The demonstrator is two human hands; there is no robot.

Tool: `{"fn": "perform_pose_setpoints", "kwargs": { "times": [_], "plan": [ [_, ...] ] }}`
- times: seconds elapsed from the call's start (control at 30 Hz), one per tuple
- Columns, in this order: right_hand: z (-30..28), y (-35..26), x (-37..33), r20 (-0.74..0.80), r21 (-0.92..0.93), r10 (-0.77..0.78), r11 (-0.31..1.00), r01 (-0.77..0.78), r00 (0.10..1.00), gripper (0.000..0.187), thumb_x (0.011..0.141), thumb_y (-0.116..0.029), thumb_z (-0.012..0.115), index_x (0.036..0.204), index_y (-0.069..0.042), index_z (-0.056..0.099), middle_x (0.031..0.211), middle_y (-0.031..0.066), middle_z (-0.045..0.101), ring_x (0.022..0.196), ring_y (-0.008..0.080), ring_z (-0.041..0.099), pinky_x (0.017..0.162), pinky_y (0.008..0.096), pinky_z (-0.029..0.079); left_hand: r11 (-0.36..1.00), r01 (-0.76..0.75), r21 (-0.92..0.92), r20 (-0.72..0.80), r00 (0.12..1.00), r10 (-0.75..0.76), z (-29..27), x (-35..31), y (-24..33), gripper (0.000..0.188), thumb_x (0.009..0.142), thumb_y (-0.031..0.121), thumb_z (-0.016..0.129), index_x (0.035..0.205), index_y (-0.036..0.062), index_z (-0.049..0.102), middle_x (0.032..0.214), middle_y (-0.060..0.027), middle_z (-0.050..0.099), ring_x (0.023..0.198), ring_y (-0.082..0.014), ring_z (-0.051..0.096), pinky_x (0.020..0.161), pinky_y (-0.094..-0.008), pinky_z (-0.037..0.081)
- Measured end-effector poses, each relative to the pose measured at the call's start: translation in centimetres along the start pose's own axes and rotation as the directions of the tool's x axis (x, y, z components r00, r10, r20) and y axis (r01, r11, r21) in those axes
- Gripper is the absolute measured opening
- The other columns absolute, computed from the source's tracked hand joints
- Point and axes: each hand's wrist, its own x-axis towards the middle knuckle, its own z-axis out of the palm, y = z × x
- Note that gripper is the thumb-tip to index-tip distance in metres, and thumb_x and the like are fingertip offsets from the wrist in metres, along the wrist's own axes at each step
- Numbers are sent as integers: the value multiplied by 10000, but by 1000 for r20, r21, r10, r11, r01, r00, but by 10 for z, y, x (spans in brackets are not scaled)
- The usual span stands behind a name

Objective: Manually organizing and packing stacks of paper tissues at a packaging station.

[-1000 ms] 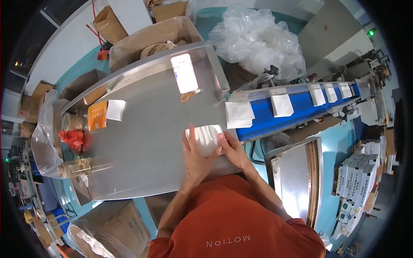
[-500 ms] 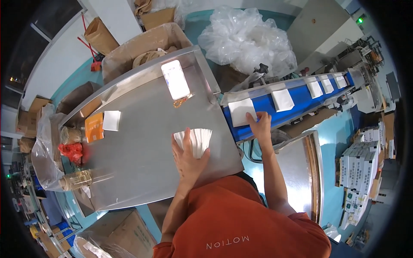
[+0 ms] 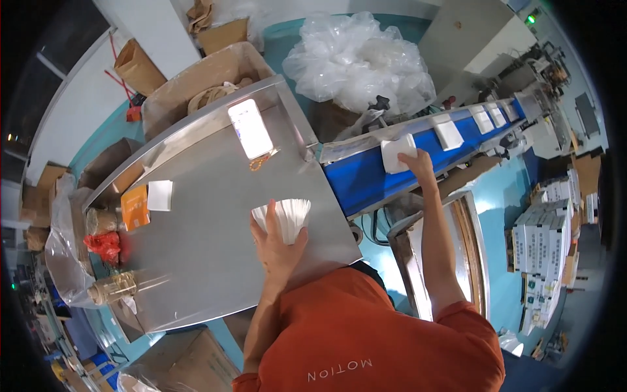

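Note:
My left hand [image 3: 277,248] is closed around a fanned stack of white paper sheets [image 3: 292,219], held upright on the steel table [image 3: 215,261]. Farther right, my right hand [image 3: 420,167] grips the right edge of a flat white paper packet [image 3: 396,151], thumb and fingers at its corner. That packet lies on the blue conveyor belt [image 3: 356,183]. Beyond it along the belt sit more white packets, the nearest [image 3: 447,133] slightly puffed or stacked.
On the table lie a lit phone [image 3: 250,129] with a beaded strap, an orange packet [image 3: 135,208], a white packet [image 3: 160,196], a red bag [image 3: 104,247] and a clear jar [image 3: 114,289]. Behind stand a lined carton [image 3: 209,75] and bundled clear plastic [image 3: 359,65].
My right hand and the packet under it have moved away along the belt, and the packets beyond have shifted farther too. My left hand still holds the stack. The whole view has shifted slightly.

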Motion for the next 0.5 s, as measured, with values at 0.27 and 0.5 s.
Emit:
{"fn": "perform_pose_setpoints", "kwargs": {
  "times": [0.27,0.5],
  "plan": [
    [13,-139,-120,678,92,-140,990,106,721,488,735,-238,786,1124,-7,603,879,105,646,693,140,631,561,285,507,999,36,1,-5,999,-36,7,2,-2,951,693,267,831,1493,220,320,1403,-333,294,1261,-503,393,1008,-534,406],
    [94,-159,-158,368,142,-493,868,476,789,257,850,-220,650,977,2,619,781,188,671,665,317,667,632,389,517,998,51,-47,12,999,-50,10,0,1,964,685,289,836,1501,239,325,1454,-344,259,1283,-535,376,989,-567,411]
  ]
}}
